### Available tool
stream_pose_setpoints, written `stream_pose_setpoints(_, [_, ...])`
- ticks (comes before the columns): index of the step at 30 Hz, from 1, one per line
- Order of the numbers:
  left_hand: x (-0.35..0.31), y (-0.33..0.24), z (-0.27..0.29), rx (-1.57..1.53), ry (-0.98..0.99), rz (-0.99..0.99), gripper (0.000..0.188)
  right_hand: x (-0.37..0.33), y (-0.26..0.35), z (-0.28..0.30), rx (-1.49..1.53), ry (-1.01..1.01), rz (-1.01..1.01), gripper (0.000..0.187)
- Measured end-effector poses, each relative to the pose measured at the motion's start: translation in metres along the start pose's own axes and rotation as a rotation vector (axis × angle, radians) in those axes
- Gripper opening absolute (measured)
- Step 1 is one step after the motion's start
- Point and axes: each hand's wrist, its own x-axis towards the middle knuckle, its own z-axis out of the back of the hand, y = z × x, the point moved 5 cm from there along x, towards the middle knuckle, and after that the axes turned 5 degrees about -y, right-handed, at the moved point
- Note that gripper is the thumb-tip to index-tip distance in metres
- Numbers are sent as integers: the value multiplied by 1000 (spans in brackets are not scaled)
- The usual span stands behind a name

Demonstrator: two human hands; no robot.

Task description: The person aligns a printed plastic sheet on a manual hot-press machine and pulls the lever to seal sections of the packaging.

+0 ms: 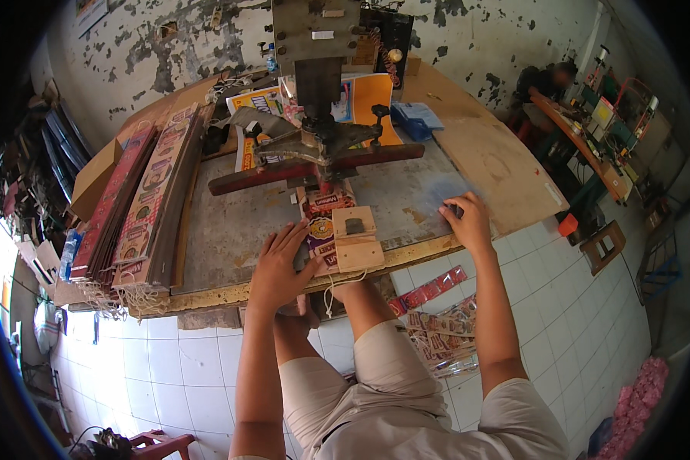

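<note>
1. Peeling wall (pixel 468 32) behind, worn tabletop (pixel 234 222) in front: the work sits at the near edge, before the seated person. The left hand (pixel 280 264) lies palm down, its grip spread, fingertips at the left edge of a printed strip (pixel 319 234) and thumb over its near part. Light, even pressure there should hold the strip flat without creasing it.

2. The right hand (pixel 469 218) is raised well to the right, thumb and fingers drawn together. Something pale and blurred is beside the fingertips; whether the grip is clamped on it, I cannot tell. A calm, low approach would avoid jolting the strip.

3. Along the strip's right side sits a wooden block (pixel 360 257), perhaps overlapping it, with a cord (pixel 330 299) hanging off the near edge. Squaring the strip to the block looks sensible, and the cord is best left free of the thumb.

4. Just beyond, the strip's far end reaches the press (pixel 322 149), beneath its red crossbar (pixel 245 178). Fingers belong on the near side, clear of that head.

5. Farther left, upright-edged stacks of printed card (pixel 157 195) crowd the tabletop; an elbow swinging wide could catch them. More printed strips (pixel 445 333) lie on the floor, near right.
</note>
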Motion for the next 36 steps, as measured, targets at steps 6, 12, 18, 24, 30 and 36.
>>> stream_pose_setpoints(6, [0, 1, 0, 16, -5, -11, 68, -2, 20, 9, -14, -23, 176, 36])
stream_pose_setpoints(12, [0, -2, 2, -8, 10, 3, 67, 4, 18, 5, -49, -15, 173, 32])
stream_pose_setpoints(18, [0, 0, 2, -4, -14, -15, 68, 10, 32, -1, -179, 7, 116, 35])
stream_pose_setpoints(24, [0, 0, 3, -9, 0, -1, 69, 15, 37, -3, -205, 45, 90, 34])
stream_pose_setpoints(30, [0, 0, 1, -17, -10, -11, 69, 24, 14, -4, -66, 83, 22, 19])
stream_pose_setpoints(36, [0, 0, 3, -23, -13, -21, 65, 31, 28, 37, -78, -183, 6, 9])
